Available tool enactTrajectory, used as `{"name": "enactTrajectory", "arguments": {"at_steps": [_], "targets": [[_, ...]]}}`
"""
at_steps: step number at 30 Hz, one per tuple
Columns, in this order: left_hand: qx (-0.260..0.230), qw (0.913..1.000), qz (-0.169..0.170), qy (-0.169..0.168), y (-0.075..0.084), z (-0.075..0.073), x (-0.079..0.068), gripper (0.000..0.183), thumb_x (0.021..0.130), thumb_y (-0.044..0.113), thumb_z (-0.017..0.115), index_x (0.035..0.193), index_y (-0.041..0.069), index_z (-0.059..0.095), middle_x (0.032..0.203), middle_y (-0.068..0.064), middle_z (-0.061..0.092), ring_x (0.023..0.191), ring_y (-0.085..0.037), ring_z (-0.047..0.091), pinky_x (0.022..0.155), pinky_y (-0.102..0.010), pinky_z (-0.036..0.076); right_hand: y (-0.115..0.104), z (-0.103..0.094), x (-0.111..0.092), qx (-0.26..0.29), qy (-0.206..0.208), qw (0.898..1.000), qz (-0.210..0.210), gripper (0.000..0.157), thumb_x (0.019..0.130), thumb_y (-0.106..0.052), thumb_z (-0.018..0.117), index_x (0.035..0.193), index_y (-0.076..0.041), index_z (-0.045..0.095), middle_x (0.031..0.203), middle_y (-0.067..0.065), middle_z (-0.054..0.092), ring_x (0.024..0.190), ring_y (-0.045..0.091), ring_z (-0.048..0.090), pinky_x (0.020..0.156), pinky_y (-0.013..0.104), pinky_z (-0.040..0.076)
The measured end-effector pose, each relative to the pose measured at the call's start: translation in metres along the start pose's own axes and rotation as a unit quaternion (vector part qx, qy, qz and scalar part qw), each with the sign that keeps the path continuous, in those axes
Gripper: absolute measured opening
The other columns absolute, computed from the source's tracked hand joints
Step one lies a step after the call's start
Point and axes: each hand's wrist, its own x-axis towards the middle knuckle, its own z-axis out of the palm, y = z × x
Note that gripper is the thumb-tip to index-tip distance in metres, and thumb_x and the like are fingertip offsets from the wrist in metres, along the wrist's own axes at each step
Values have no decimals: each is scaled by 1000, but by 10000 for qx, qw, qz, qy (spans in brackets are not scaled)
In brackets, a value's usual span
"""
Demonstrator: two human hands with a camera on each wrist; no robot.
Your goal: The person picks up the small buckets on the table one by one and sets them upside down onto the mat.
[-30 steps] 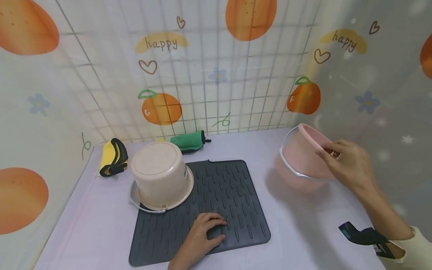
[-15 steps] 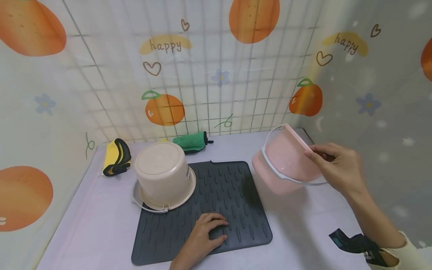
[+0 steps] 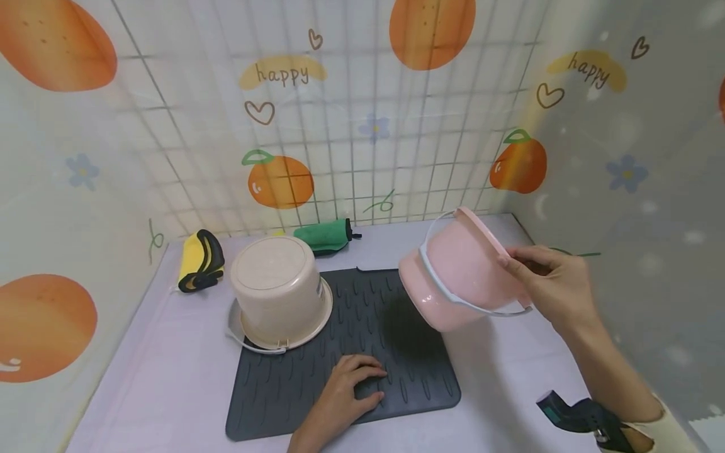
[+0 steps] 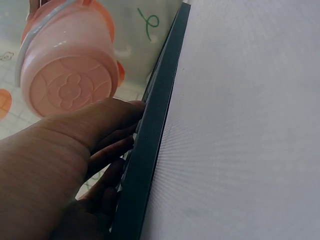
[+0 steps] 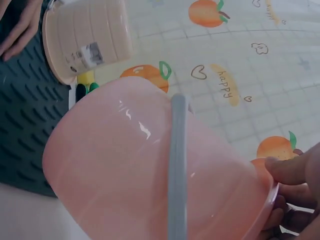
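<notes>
My right hand (image 3: pixel 552 280) pinches the rim of a pink bucket (image 3: pixel 453 270), thumb on the outer side. The bucket is tilted in the air, its base toward the left, over the right edge of a dark grey ridged mat (image 3: pixel 351 327). Its pale handle (image 5: pixel 178 165) hangs across its side in the right wrist view. The base (image 4: pixel 70 85), with a flower relief, shows in the left wrist view. My left hand (image 3: pixel 342 396) rests on the mat's front part, fingers loosely bent, holding nothing. Upside down on the mat's left side stands a beige bucket (image 3: pixel 277 292).
A rolled yellow and black cloth (image 3: pixel 201 261) lies at the back left of the white table (image 3: pixel 147 371). Behind the beige bucket is a green roll with black trim (image 3: pixel 324 236). A printed curtain (image 3: pixel 351 94) with a grid closes off the back and sides.
My right hand has carried the pink bucket leftward, from over the table's right side to above the mat's edge, tipping it further. The left hand has stayed on the mat.
</notes>
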Motion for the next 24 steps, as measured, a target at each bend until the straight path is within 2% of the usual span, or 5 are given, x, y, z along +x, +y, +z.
{"name": "enactTrajectory", "arguments": {"at_steps": [3, 6, 12, 17, 24], "targets": [[-106, 9997, -205, -6, 2, -1, 1, 35, 88, 28, 79, 121, 26, 71, 126, 13, 58, 119, -13, 49, 98, -45, 44, -1, 5, -2, 86, -29, 9999, 52, 38, 88, -24, 80, 114, 4, 74, 94, -9, 69, 80, 3, 66, 69, 14, 54], [-679, 9967, -294, 336, 9, -8, 7, 52, 87, 28, 80, 135, 30, 61, 133, 12, 54, 120, -14, 52, 98, -45, 47, -2, 10, -5, 172, -92, 9997, 152, 40, 89, -25, 78, 116, 4, 73, 98, -5, 69, 83, 6, 65, 71, 15, 54], [-1630, 9793, 354, 1148, 27, -31, 38, 89, 84, 30, 83, 156, 30, 32, 155, 6, 32, 136, -26, 41, 107, -49, 40, -3, 21, -6, 341, -77, 9989, 321, 39, 90, -25, 77, 117, 3, 72, 97, 0, 70, 83, 12, 64, 71, 16, 54], [-2142, 9674, 583, 1218, 29, -39, 63, 107, 81, 32, 84, 161, 30, 13, 164, 7, 11, 145, -28, 27, 111, -58, 32, -4, 32, -6, 607, -78, 9976, 310, 35, 89, -21, 78, 116, 2, 73, 97, 2, 70, 84, 17, 61, 70, 18, 55], [-3280, 9341, 892, 1088, 23, -46, 85, 117, 80, 43, 83, 161, 32, 0, 166, 8, -2, 150, -33, 12, 107, -70, 28, -8, 43, -6, 1039, -47, 9938, 403, 34, 88, -19, 79, 115, 2, 74, 95, -5, 72, 84, 15, 63, 72, 19, 56]]}}
